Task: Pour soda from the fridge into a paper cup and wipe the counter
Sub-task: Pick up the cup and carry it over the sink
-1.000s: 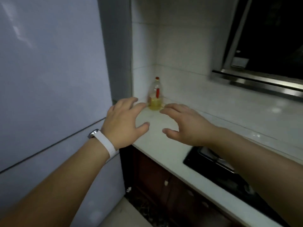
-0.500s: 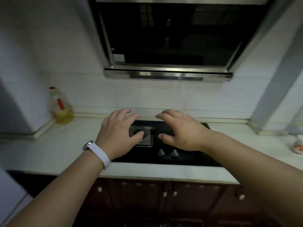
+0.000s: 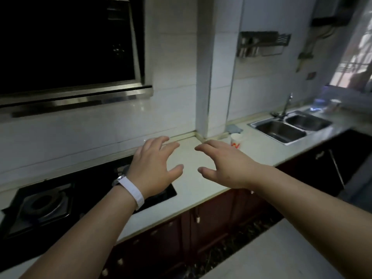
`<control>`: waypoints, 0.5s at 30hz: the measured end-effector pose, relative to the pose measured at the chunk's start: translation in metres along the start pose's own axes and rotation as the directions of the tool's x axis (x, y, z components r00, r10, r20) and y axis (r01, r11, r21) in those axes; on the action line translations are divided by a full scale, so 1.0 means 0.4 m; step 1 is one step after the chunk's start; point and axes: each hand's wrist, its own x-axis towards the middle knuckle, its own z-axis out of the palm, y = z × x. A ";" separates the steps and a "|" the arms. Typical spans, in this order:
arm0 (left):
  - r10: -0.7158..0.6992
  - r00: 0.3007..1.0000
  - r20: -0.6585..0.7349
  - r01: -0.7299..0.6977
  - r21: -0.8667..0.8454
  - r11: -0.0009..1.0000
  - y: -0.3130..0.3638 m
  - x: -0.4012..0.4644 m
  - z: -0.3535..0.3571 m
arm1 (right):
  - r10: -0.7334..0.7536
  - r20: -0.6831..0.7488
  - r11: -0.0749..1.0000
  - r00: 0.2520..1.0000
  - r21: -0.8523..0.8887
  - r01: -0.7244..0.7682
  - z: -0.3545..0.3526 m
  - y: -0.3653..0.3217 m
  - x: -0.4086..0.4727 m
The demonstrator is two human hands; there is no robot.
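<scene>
**Paper cup on the worktop, both hands empty**

The paper cup (image 3: 236, 141) stands upright at centre right of the frame, on the pale worktop (image 3: 193, 178), near the foot of the tiled wall column, its lower side partly hidden behind the right hand (image 3: 225, 165). That hand hovers with fingers spread wide and slightly curled, holding nothing. The left hand (image 3: 155, 168), just left of it and apart from it, is likewise spread wide and empty, with a white wristband (image 3: 131, 191) on its wrist. A folded grey cloth (image 3: 233, 128) lies behind the cup by the wall. Further right sits a double steel sink (image 3: 289, 127) with a tap (image 3: 285, 105). At lower left is the black gas hob (image 3: 46, 206), under the dark range hood (image 3: 66, 49) at upper left
</scene>
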 end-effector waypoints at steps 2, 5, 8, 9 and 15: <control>0.041 0.999 0.027 -0.041 -0.015 0.999 0.066 0.059 0.050 | 0.051 0.000 0.999 0.999 0.001 -0.051 -0.006 0.089 -0.036; 0.122 0.991 0.056 -0.120 -0.036 0.992 0.159 0.140 0.118 | 0.136 -0.009 0.991 0.991 -0.002 -0.136 -0.020 0.209 -0.081; 0.197 0.976 0.094 -0.195 -0.025 0.980 0.232 0.224 0.183 | 0.215 -0.039 0.976 0.976 0.021 -0.215 -0.034 0.311 -0.114; 0.218 0.971 0.102 -0.216 -0.029 0.976 0.254 0.254 0.205 | 0.242 -0.044 0.970 0.969 0.029 -0.241 -0.035 0.343 -0.123; 0.320 0.934 0.157 -0.312 -0.075 0.947 0.355 0.424 0.364 | 0.375 -0.012 0.927 0.927 0.022 -0.374 0.001 0.548 -0.141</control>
